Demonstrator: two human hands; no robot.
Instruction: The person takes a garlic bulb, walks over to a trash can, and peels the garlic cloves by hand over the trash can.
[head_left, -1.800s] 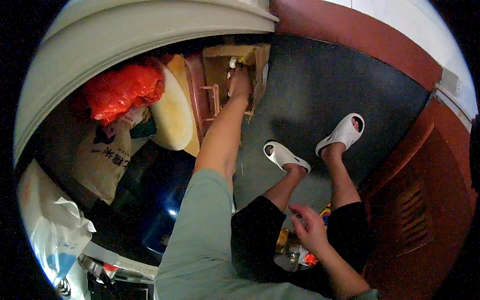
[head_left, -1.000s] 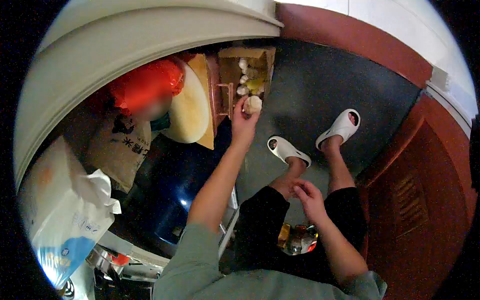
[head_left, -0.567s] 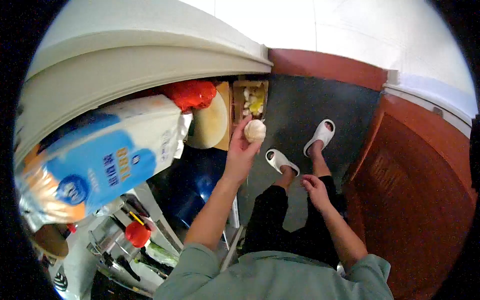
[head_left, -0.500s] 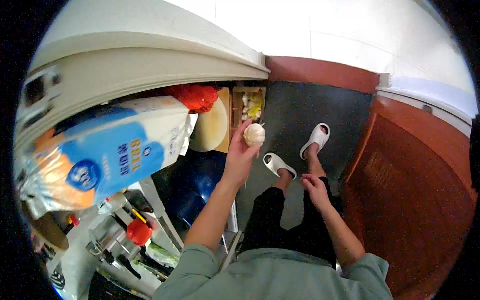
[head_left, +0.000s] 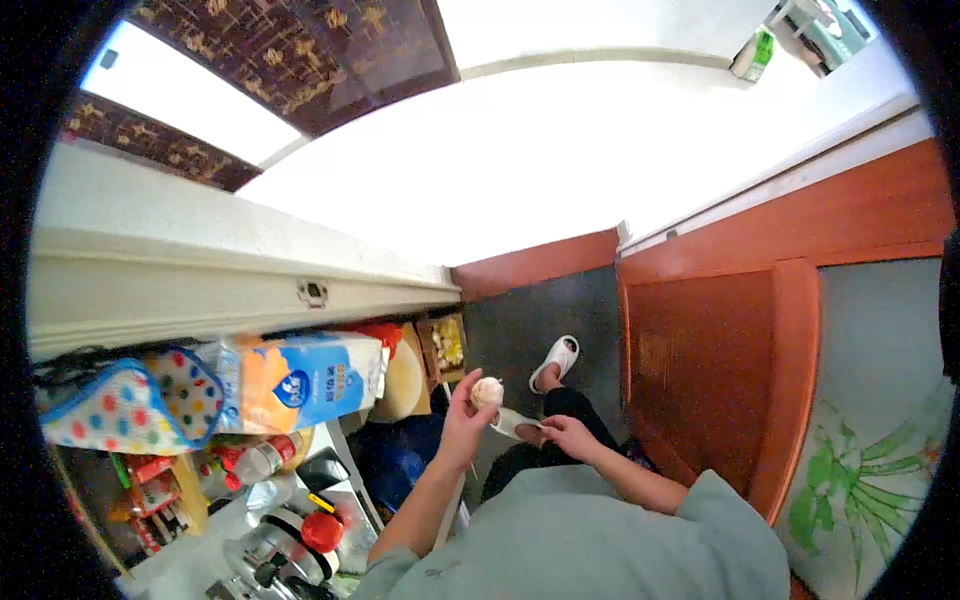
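My left hand [head_left: 462, 428] is closed in a grip between curved fingers and thumb; my left forearm [head_left: 428, 497] slants back and leftward from it. My right hand [head_left: 573, 438] sits near that grip, to its right and apart, fingers bent toward it; my right forearm [head_left: 638, 485] trails back, rightward.

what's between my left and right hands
A garlic bulb held by the left hand, and a white slipper lower down, show between it and the right hand in the head view.
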